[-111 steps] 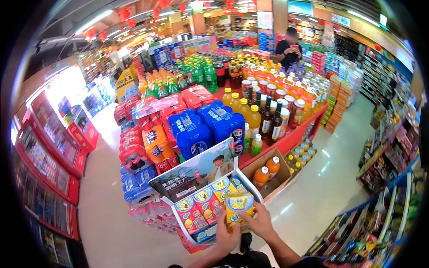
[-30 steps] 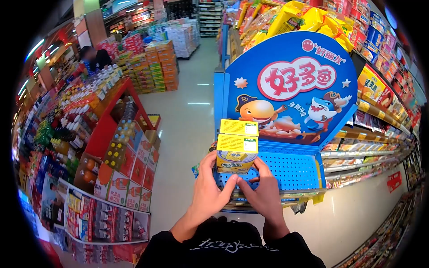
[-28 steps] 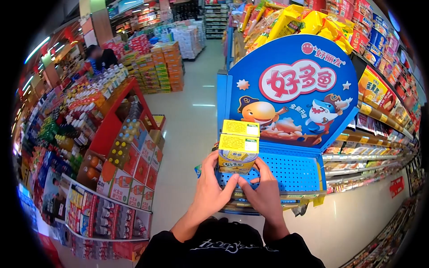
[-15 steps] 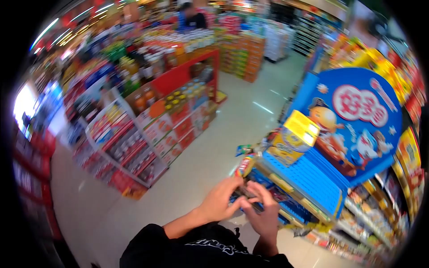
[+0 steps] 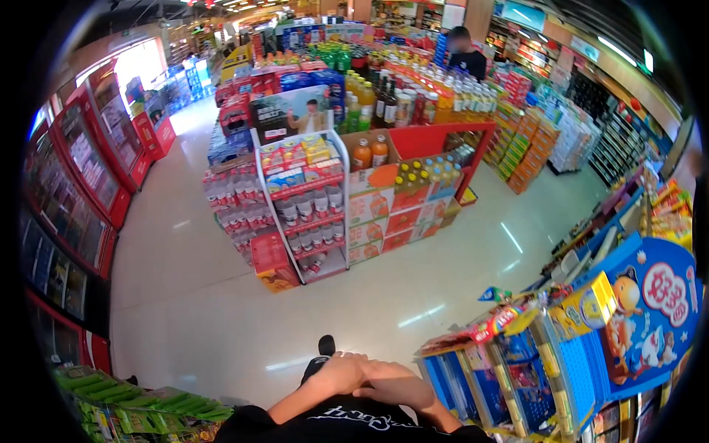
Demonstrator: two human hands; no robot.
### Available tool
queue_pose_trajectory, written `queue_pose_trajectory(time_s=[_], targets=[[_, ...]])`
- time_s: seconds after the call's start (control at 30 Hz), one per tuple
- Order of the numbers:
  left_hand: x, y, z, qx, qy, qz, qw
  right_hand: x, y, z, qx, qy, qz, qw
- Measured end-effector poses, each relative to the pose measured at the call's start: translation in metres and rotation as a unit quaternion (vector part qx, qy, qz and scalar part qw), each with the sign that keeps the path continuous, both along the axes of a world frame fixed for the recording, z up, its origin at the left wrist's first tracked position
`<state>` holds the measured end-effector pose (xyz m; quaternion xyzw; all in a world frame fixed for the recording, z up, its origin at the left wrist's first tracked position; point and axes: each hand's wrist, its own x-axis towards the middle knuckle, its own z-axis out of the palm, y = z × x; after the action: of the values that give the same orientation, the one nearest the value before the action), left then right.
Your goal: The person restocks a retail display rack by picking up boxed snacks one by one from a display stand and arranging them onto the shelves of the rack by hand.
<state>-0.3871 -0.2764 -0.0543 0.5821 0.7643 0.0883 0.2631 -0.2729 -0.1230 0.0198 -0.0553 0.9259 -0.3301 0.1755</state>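
Note:
My left hand [image 5: 340, 374] and my right hand [image 5: 391, 382] are closed together in front of my waist. Their fingers overlap, and anything between them is hidden. To their right, yellow boxes [image 5: 585, 305] stand on the end of a blue perforated shelf [image 5: 580, 362], apart from both hands. The blue display board [image 5: 653, 317] rises behind that shelf. Ahead, a white rack [image 5: 346, 214] carries small red, yellow and blue boxes [image 5: 299, 159] on top, with drink bottles on the levels below.
Drink cartons [image 5: 369, 214] and bottles surround a red-framed stand [image 5: 436, 133]. A person [image 5: 467, 63] stands behind it. Red-framed coolers [image 5: 88, 170] line the left, green packets [image 5: 140, 402] lie at lower left, and stacked boxes [image 5: 528, 148] stand at right.
The view has swung left, so the blue display now sits at the far right. My hands, earlier around the yellow boxes, have let go and come together at my waist.

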Motion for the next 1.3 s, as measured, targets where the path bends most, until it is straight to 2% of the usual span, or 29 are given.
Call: queue_pose_trajectory(time_s=[0.07,0.1,0.2,0.3,0.4,0.57,0.63,0.73,0.83,0.93,1.07,1.1,1.2,1.3], targets=[[-0.022,0.006,0.007,-0.041,0.038,-0.069,0.996,-0.041,0.004,0.018,0.036,-0.037,0.019,0.998],[-0.037,0.005,0.007,-0.034,-0.002,-0.061,0.998,-0.063,0.008,0.018,0.040,-0.048,0.041,0.997],[-0.090,-0.007,0.003,-0.039,0.009,-0.012,0.999,-0.133,0.008,0.033,0.050,-0.089,0.082,0.991],[-0.143,-0.022,-0.001,0.006,0.015,0.041,0.999,-0.189,0.006,0.015,0.022,0.023,0.091,0.995],[-0.197,-0.026,0.011,-0.014,0.025,0.103,0.994,-0.249,0.003,-0.010,0.021,0.000,0.102,0.995],[-0.276,-0.031,-0.015,-0.033,0.015,0.112,0.993,-0.331,0.003,-0.012,0.047,-0.051,0.058,0.996],[-0.301,-0.026,-0.006,-0.028,0.006,0.128,0.991,-0.356,0.011,-0.014,0.057,-0.067,0.032,0.996],[-0.355,-0.005,-0.010,-0.075,-0.101,0.135,0.983,-0.391,0.041,-0.016,0.070,-0.086,-0.020,0.994],[-0.401,0.021,-0.027,-0.152,-0.007,0.121,0.981,-0.425,0.080,-0.034,0.110,-0.101,-0.081,0.985],[-0.439,0.053,-0.030,-0.115,-0.001,0.160,0.980,-0.467,0.118,-0.044,0.134,-0.033,-0.151,0.979],[-0.479,0.102,-0.016,0.093,-0.015,0.250,0.964,-0.537,0.163,-0.030,0.078,0.048,-0.238,0.967],[-0.490,0.118,-0.006,0.085,-0.047,0.279,0.955,-0.555,0.175,-0.032,0.051,0.081,-0.244,0.965],[-0.522,0.155,0.005,0.165,-0.067,0.325,0.929,-0.612,0.206,-0.043,0.017,0.228,-0.251,0.941],[-0.557,0.186,0.007,0.220,-0.108,0.378,0.893,-0.662,0.229,-0.048,0.003,0.234,-0.252,0.939]])
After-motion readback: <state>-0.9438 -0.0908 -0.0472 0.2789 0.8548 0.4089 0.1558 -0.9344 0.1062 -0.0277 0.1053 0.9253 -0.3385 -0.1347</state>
